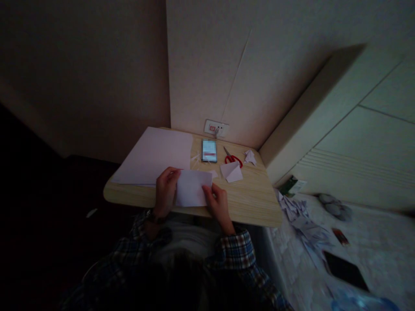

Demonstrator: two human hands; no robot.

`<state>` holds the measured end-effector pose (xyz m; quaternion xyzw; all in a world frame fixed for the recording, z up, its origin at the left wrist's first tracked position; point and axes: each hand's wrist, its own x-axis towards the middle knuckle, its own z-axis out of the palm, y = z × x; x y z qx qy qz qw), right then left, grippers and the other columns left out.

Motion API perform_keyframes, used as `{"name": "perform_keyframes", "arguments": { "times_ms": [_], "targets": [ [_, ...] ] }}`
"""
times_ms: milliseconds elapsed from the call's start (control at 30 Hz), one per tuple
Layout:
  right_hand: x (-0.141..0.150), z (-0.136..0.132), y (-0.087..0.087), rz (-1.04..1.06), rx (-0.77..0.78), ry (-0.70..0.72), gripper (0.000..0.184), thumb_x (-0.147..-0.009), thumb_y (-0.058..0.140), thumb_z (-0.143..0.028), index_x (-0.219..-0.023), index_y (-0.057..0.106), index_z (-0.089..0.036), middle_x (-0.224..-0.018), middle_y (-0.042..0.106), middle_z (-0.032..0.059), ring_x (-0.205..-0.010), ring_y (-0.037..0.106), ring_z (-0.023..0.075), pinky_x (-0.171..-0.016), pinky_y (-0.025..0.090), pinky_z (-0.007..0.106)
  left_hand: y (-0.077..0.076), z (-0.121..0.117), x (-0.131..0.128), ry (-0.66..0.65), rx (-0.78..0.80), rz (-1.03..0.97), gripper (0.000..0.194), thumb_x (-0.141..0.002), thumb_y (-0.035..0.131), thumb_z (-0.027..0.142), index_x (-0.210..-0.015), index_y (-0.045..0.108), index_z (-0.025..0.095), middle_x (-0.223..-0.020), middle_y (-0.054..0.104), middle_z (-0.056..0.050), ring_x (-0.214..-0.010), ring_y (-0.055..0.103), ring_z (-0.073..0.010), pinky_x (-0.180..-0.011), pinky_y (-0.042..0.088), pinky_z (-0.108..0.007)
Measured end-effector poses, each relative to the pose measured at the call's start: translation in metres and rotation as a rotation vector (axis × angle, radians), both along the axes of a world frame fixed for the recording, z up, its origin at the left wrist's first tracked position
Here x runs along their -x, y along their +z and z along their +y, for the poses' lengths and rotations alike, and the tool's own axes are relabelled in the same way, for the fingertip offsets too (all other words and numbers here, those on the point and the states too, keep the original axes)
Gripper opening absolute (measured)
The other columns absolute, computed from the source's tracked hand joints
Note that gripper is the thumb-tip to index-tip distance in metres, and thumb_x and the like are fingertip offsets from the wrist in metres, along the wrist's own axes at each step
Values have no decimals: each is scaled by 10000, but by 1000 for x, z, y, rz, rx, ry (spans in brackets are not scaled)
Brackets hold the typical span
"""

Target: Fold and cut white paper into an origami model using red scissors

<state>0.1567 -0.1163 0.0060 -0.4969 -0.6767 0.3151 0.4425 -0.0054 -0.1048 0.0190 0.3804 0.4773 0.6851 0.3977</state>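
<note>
A small sheet of white paper [192, 188] is held up between my two hands over the front edge of the light wooden table [251, 202]. My left hand [166, 190] pinches its left side near the upper corner. On the opposite side, my right hand [218, 202] grips the sheet with the thumb on its face. Just beyond it lie a folded paper piece [232, 172], red-handled scissors [233, 159] and thin paper strips [195, 160]. To the left, a large white sheet [157, 153] covers that end of the table.
A phone with a lit screen [209, 150] lies near the wall socket [216, 128]. At the right back is a folded paper figure [250, 157]. Crumpled papers [301, 216] and a dark tablet-like object [345, 270] rest on the bed [385, 246].
</note>
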Motion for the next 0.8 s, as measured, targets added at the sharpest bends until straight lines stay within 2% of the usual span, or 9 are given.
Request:
{"name": "perform_keyframes", "arguments": {
  "times_ms": [233, 433, 667, 800],
  "targets": [
    [-1, 0, 0, 38, -20, -42, 355, -885, 471, -421, -692, 610, -157, -591, 559, -1, -560, 467, 123, -510, 326, 234, -1, 2, -2, -46, 9, 18, 172, -738, 635, 353, -759, 634, 183, -624, 562, 25, -584, 483, -128, -517, 342, -216],
    [-1, 0, -1, 87, -6, -36, 356, -879, 481, -425, -696, 612, -149, -605, 574, 0, -568, 473, 121, -511, 328, 230, 0, 8, -2, -30, -19, 56, 198, -735, 626, 347, -660, 551, 180, -555, 464, 53, -513, 396, -96, -471, 290, -202],
    [-2, 0, -2, 171, -9, -141, 359, -878, 480, -441, -681, 585, -159, -589, 549, -8, -566, 454, 123, -506, 314, 236, 5, 6, -6, -122, 35, 90, 226, -701, 631, 392, -734, 585, 172, -621, 541, 36, -580, 482, -111, -527, 366, -205],
    [-2, -1, -2, 155, -26, -147, 359, -877, 485, -437, -678, 583, -156, -584, 548, -8, -563, 457, 124, -511, 311, 242, 6, 3, -5, -100, 47, 151, 196, -700, 628, 363, -674, 570, 177, -541, 477, 53, -512, 422, -96, -476, 314, -200]
  ]
}}
